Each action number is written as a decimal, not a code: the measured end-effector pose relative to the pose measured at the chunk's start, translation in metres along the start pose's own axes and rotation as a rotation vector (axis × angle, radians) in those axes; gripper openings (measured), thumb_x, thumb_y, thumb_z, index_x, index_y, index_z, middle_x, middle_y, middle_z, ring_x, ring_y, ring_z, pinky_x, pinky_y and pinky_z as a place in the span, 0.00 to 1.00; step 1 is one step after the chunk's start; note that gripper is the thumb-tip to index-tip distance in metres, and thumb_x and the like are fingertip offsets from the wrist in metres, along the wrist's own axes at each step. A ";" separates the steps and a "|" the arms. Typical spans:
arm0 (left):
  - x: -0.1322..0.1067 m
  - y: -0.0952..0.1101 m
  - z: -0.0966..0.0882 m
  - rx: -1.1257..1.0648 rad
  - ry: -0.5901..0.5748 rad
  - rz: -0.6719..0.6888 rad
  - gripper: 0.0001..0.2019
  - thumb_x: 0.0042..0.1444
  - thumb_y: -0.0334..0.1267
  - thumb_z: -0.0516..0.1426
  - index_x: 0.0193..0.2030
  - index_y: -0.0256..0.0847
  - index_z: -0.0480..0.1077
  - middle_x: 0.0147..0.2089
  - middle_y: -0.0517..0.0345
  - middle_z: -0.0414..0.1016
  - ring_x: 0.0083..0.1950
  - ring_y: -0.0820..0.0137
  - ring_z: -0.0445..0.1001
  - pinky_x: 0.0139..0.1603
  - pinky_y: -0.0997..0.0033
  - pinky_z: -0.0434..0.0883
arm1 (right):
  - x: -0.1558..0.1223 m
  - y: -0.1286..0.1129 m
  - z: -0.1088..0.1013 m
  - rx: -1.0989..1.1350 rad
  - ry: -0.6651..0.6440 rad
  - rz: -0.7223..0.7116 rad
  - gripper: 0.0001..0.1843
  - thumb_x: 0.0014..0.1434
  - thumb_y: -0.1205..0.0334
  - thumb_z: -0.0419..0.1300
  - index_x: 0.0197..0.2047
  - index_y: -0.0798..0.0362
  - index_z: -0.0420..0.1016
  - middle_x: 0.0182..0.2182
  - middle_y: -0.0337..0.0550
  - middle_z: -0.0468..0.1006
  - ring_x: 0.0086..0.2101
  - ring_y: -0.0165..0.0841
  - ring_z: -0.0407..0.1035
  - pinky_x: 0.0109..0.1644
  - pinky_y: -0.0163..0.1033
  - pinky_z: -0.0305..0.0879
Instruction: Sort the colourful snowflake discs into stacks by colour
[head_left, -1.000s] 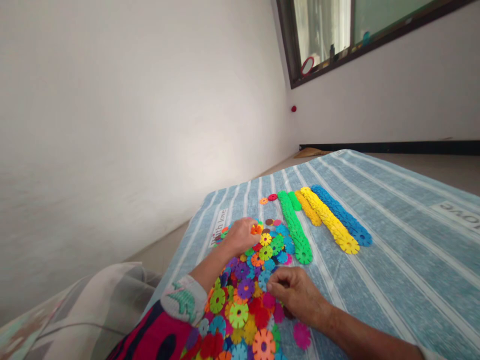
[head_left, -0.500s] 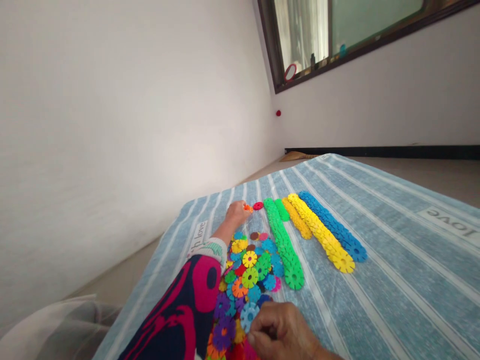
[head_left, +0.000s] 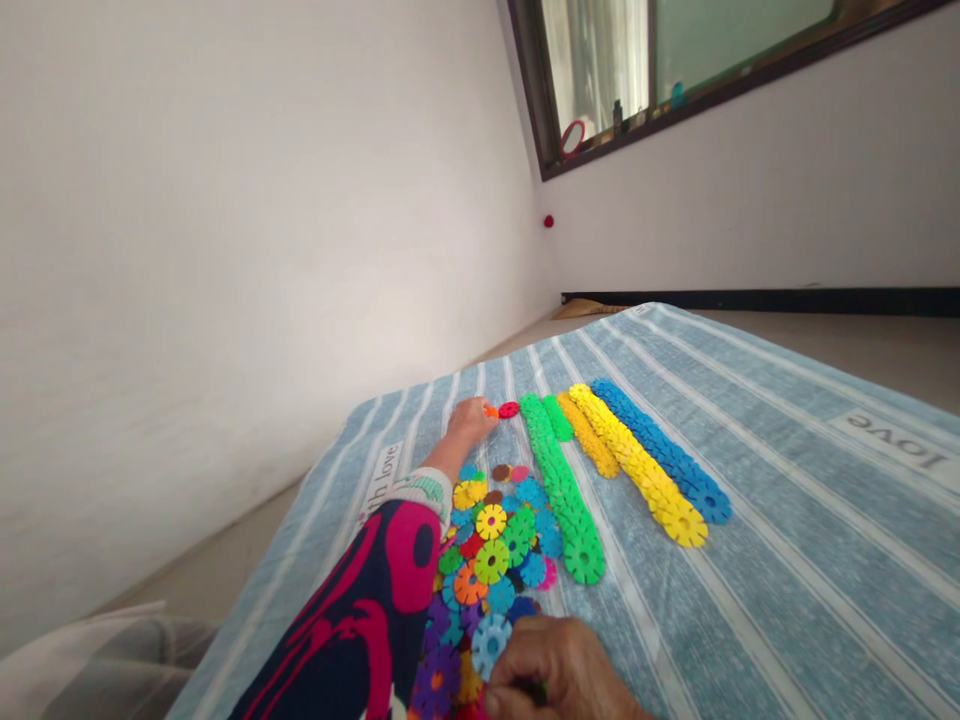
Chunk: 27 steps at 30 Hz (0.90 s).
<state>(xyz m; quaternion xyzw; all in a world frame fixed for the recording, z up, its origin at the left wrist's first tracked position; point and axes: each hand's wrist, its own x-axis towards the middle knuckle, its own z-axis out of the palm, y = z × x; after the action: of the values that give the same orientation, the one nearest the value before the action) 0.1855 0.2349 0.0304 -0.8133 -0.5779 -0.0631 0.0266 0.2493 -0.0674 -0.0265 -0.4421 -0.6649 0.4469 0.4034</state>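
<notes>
The orange disc (head_left: 491, 411) is just beside 1 red disc (head_left: 509, 410), pinched by the left hand (head_left: 469, 420); it seems light and stiff, best taken by its rim; the right hand (head_left: 561, 668) is curled, but its hold I cannot tell.

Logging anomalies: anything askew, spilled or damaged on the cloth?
Nothing stands out: the green row, yellow row and blue row lie in overlapping lines; the mixed pile is loose beside them, no damage visible.
</notes>
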 end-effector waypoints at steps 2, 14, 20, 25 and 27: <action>-0.001 0.001 -0.001 0.009 -0.005 0.004 0.13 0.49 0.39 0.58 0.41 0.41 0.77 0.42 0.50 0.80 0.45 0.65 0.75 0.41 0.74 0.66 | 0.000 -0.001 0.000 -0.007 -0.001 0.001 0.08 0.48 0.67 0.58 0.26 0.53 0.79 0.23 0.37 0.73 0.26 0.26 0.66 0.28 0.30 0.53; -0.004 0.002 -0.003 0.048 -0.032 0.010 0.12 0.50 0.39 0.57 0.39 0.39 0.77 0.42 0.49 0.80 0.45 0.64 0.76 0.41 0.73 0.67 | 0.000 0.008 0.004 -0.017 0.021 -0.032 0.07 0.49 0.66 0.58 0.25 0.53 0.78 0.23 0.38 0.75 0.27 0.27 0.68 0.28 0.30 0.54; -0.015 0.000 -0.007 0.070 -0.035 0.012 0.13 0.51 0.39 0.56 0.41 0.40 0.77 0.44 0.48 0.79 0.46 0.64 0.76 0.43 0.74 0.68 | 0.000 0.003 0.002 -0.014 0.042 -0.041 0.07 0.48 0.67 0.57 0.24 0.54 0.77 0.22 0.37 0.74 0.26 0.26 0.67 0.29 0.30 0.54; -0.040 -0.007 -0.017 0.084 -0.032 0.037 0.14 0.52 0.37 0.56 0.44 0.40 0.76 0.48 0.48 0.77 0.52 0.62 0.73 0.48 0.72 0.67 | -0.004 -0.005 0.000 -0.029 0.085 -0.038 0.07 0.48 0.67 0.57 0.21 0.54 0.74 0.21 0.36 0.71 0.26 0.26 0.64 0.29 0.30 0.53; -0.056 -0.011 -0.023 0.087 -0.035 0.062 0.14 0.52 0.36 0.55 0.44 0.40 0.76 0.50 0.48 0.76 0.52 0.61 0.73 0.50 0.71 0.66 | -0.006 -0.008 0.000 -0.019 0.103 -0.035 0.08 0.48 0.68 0.56 0.20 0.54 0.72 0.21 0.35 0.69 0.26 0.26 0.64 0.29 0.30 0.53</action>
<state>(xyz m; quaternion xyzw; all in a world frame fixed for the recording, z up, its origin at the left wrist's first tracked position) 0.1553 0.1836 0.0456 -0.8299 -0.5549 -0.0227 0.0536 0.2489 -0.0745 -0.0195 -0.4567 -0.6552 0.4098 0.4407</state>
